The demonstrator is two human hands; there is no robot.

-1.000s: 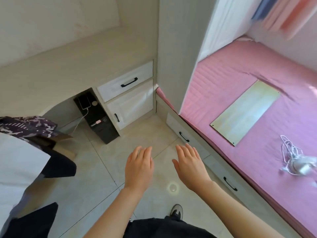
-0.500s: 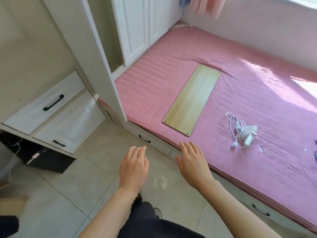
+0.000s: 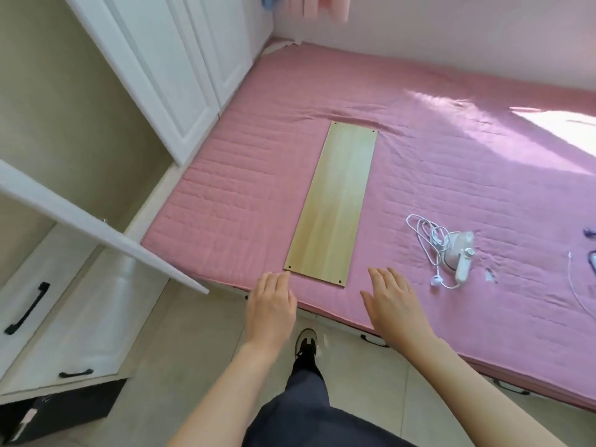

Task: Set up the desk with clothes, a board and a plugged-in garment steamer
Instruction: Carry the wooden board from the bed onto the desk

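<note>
Both hands are out in front, palms down, holding nothing. The left hand (image 3: 271, 304) is flat with straight fingers close together, and its fingertips are just beside the near left corner of the board (image 3: 335, 201). The right hand (image 3: 390, 304) is also flat, fingers straight and slightly fanned, over the near edge of the bed (image 3: 225, 204), just right of the board's near end. Cannot tell if either hand touches the bed cover.

The board is long, pale wood with a small hole at each corner. It lies flat on the pink quilted bed, its long side running near to far. The garment steamer (image 3: 461, 256), white, lies on its side on the bed to the right of the board and apart from it. Its white cord (image 3: 425, 233) is loosely bundled on its left, with the plug end trailing toward the near edge.

White wardrobe doors (image 3: 180, 75) stand at the far left of the bed. An open white door (image 3: 96, 227) cuts across the left side. White drawers (image 3: 48, 301) with black handles sit near left, with a black box (image 3: 64, 404) under them. The floor (image 3: 206, 350) is tiled, and one dark shoe (image 3: 306, 341) shows between the forearms. A black drawer handle (image 3: 374, 340) shows on the bed base.
</note>
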